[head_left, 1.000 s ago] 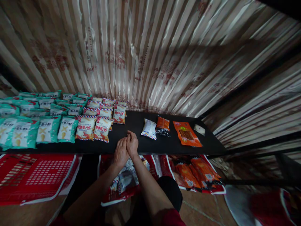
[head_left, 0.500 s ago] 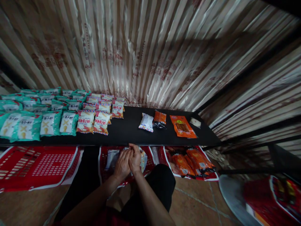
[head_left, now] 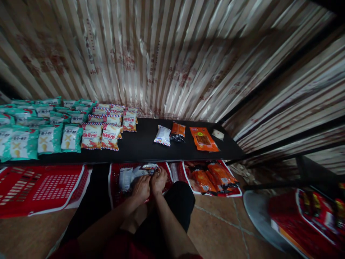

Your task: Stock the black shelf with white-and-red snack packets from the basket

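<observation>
Bkgd is a tall striped covering in brown and cream (head_left: 151, 54), w/ dark red marks; in front stands a long black table (head_left: 134, 154). On its L part are rows of teal-and-white plastic packets (head_left: 47, 138), and beside them the red, white and yellow packets w/ striped edges (head_left: 91, 136). More to R lie one whitish packet w/ striped ends (head_left: 162, 135), one orange-and-black packet (head_left: 178, 132) and one flat orange pouch (head_left: 203, 139). Below the table edge, both hands are over the middle red plastic basket w/ white rim (head_left: 110, 187), which contains silvery-white packets (head_left: 125, 178). L hand (head_left: 141, 190) and R hand (head_left: 158, 181) are close together, fingers bent down among these packets; I judge it is a reaching or sorting step. Whether fingers are clamped on a packet, I cannot tell, bc the backs of hands hide it. Taking one packet from here calls for separating it from its neighbours, w/ a light pinch at the edge.
</observation>
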Motion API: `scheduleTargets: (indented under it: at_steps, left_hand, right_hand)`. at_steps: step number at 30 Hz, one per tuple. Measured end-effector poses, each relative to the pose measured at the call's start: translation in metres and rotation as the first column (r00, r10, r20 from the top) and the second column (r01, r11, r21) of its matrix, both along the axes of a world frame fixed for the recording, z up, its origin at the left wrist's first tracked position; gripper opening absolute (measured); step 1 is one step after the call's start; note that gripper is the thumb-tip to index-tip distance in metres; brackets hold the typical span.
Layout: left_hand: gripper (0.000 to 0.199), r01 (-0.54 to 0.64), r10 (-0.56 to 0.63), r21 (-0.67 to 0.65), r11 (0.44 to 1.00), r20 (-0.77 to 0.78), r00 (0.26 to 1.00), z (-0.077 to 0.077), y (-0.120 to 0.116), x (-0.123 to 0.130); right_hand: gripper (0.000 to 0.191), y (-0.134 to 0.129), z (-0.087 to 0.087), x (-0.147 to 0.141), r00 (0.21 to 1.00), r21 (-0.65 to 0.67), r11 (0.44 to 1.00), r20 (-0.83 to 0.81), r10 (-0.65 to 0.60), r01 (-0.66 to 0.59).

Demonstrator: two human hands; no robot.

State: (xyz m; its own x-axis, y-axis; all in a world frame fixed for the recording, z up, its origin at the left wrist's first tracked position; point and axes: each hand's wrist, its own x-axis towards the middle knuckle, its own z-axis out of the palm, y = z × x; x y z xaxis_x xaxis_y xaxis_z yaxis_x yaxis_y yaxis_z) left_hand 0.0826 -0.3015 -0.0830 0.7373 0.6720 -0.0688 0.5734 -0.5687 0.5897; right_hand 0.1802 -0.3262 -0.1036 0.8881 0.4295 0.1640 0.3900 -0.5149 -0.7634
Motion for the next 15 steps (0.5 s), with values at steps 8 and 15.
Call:
scheduleTargets:
  at_steps: [8, 15]
  left_hand:
    - [0.045, 0.012, -0.052, -0.259, 0.966, -0.149, 0.988, -0.002, 0.000, 0.009]
    - [0.042, -0.088, 0.040, -0.318, 0.944, -0.153, 0.987, -0.006, 0.006, 0.005]
  right_hand:
    - [0.052, -0.006, -0.008, 0.009, 0.967, -0.485, 0.872, -0.184, -0.174, 0.064]
    - [0.058, -0.004, -0.021, 0.014, 0.983, -0.480, 0.877, -0.151, -0.107, 0.022]
